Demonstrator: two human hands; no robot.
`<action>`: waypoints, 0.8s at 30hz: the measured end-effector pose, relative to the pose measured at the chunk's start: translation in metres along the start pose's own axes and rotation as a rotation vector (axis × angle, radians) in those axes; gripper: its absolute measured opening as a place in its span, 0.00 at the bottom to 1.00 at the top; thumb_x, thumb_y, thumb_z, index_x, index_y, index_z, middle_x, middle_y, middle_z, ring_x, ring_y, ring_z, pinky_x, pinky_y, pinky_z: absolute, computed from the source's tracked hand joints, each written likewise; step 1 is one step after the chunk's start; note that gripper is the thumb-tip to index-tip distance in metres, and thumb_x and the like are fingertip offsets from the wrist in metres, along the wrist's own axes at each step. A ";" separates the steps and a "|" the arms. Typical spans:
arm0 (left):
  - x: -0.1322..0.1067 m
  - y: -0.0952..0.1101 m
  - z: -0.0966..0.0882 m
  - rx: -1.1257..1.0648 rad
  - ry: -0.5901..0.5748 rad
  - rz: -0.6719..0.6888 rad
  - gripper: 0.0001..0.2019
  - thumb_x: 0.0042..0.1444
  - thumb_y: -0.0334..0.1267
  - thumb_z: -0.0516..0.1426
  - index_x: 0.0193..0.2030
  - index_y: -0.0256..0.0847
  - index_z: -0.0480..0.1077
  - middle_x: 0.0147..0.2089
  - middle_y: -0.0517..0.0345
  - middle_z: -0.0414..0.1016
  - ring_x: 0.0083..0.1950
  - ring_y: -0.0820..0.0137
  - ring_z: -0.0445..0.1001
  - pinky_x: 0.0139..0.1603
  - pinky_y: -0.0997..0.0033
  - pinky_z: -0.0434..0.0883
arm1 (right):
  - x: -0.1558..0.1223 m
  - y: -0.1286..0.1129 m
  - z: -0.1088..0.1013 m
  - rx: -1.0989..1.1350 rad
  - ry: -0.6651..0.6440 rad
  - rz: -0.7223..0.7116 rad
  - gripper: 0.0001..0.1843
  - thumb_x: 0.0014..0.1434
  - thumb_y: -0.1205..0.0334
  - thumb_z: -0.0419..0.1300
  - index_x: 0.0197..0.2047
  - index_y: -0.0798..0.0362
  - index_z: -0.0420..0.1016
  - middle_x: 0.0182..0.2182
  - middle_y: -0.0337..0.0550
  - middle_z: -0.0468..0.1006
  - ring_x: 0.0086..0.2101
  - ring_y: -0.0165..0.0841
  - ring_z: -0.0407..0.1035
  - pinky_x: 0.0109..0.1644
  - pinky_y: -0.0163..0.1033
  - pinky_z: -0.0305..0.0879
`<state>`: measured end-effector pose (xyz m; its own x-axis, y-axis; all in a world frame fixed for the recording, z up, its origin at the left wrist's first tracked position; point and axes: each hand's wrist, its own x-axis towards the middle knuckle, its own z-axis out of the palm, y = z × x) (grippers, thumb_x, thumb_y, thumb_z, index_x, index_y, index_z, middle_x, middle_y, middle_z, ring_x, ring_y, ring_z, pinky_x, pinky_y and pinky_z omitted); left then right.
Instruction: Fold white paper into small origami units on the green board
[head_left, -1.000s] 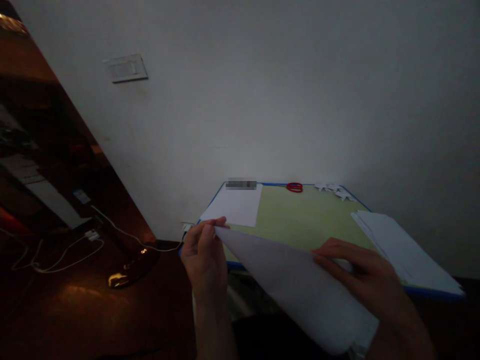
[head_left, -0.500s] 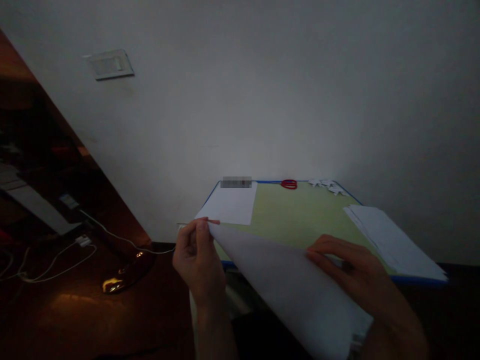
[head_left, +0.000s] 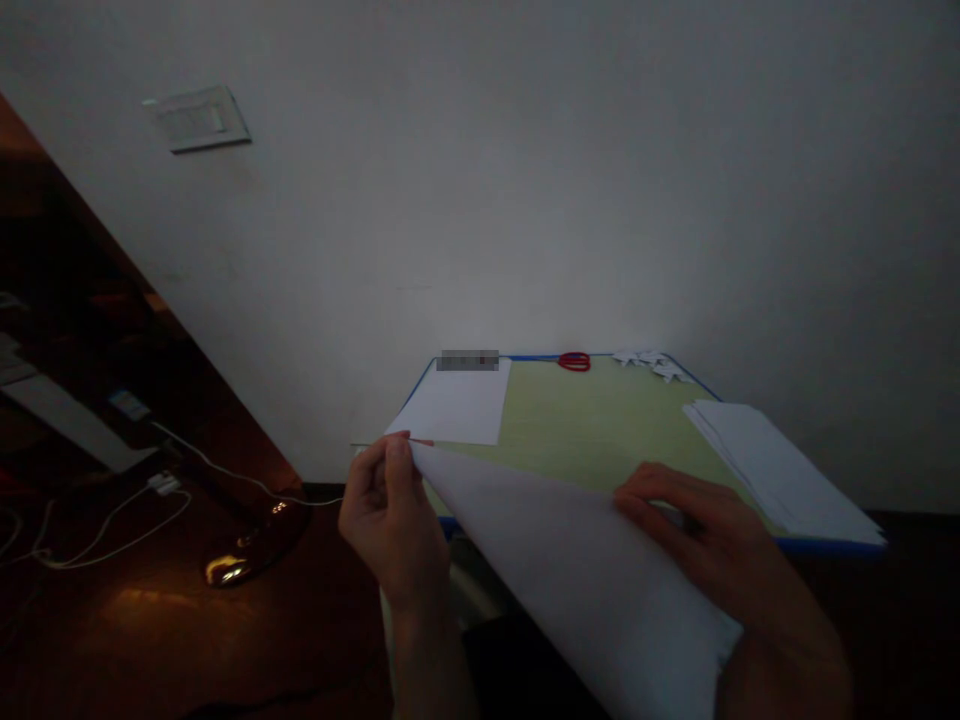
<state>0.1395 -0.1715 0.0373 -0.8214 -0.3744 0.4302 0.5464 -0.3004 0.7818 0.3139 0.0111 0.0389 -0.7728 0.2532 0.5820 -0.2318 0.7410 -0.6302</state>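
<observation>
A sheet of white paper (head_left: 570, 570) is stretched between my two hands, tilted, above the near side of the small table. My left hand (head_left: 397, 520) pinches its upper left corner between thumb and fingers. The upper edge farther right is pinched by my right hand (head_left: 705, 530), whose wrist hides part of the sheet's lower right end. Beyond the hands, another white sheet (head_left: 457, 405) lies flat on the green tabletop (head_left: 585, 420). Red-handled scissors (head_left: 574, 362) lie at the table's far edge.
White paper cutouts (head_left: 652, 362) sit at the far right corner. A stack of white sheets (head_left: 787, 470) lies along the right side. The wall (head_left: 480, 180) stands right behind the table. White cables (head_left: 217, 465) and a shiny round base (head_left: 232, 565) are on the left.
The view has shifted slightly, so the table sits a little higher and farther left. Both hands keep their pinch on the sheet, nearly unmoved.
</observation>
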 end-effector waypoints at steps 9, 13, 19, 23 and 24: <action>-0.001 0.001 -0.001 0.106 0.036 0.088 0.08 0.59 0.43 0.64 0.38 0.40 0.78 0.35 0.60 0.79 0.36 0.70 0.77 0.37 0.72 0.73 | 0.000 -0.001 0.000 -0.032 -0.012 0.010 0.14 0.69 0.54 0.57 0.33 0.47 0.77 0.30 0.39 0.78 0.31 0.32 0.73 0.37 0.35 0.72; -0.003 -0.002 -0.001 0.140 0.021 0.123 0.08 0.60 0.42 0.64 0.40 0.39 0.78 0.37 0.58 0.80 0.39 0.69 0.78 0.40 0.71 0.73 | 0.001 -0.001 0.000 -0.009 -0.008 -0.023 0.14 0.69 0.54 0.57 0.32 0.48 0.77 0.29 0.39 0.77 0.31 0.33 0.73 0.36 0.36 0.72; -0.004 -0.004 -0.004 0.150 0.033 0.136 0.08 0.61 0.42 0.63 0.40 0.39 0.77 0.36 0.59 0.79 0.36 0.71 0.77 0.37 0.73 0.72 | 0.002 0.000 0.000 0.011 -0.016 -0.050 0.12 0.69 0.56 0.58 0.33 0.47 0.77 0.29 0.37 0.77 0.31 0.31 0.73 0.36 0.34 0.71; -0.004 -0.004 -0.005 0.116 0.052 0.122 0.09 0.60 0.43 0.64 0.39 0.40 0.77 0.35 0.59 0.79 0.36 0.71 0.76 0.38 0.73 0.73 | 0.002 -0.001 -0.002 0.009 -0.020 -0.057 0.12 0.69 0.55 0.58 0.34 0.47 0.78 0.29 0.38 0.77 0.31 0.31 0.73 0.36 0.35 0.71; -0.004 -0.004 -0.004 0.109 0.058 0.117 0.09 0.60 0.44 0.64 0.39 0.40 0.77 0.34 0.60 0.79 0.36 0.71 0.76 0.38 0.73 0.73 | 0.002 -0.001 -0.002 0.006 -0.020 -0.054 0.12 0.69 0.55 0.58 0.34 0.47 0.78 0.29 0.38 0.77 0.31 0.32 0.73 0.36 0.35 0.71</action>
<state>0.1414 -0.1724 0.0302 -0.7410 -0.4519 0.4966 0.6139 -0.1565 0.7737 0.3138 0.0117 0.0420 -0.7708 0.2003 0.6048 -0.2771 0.7494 -0.6014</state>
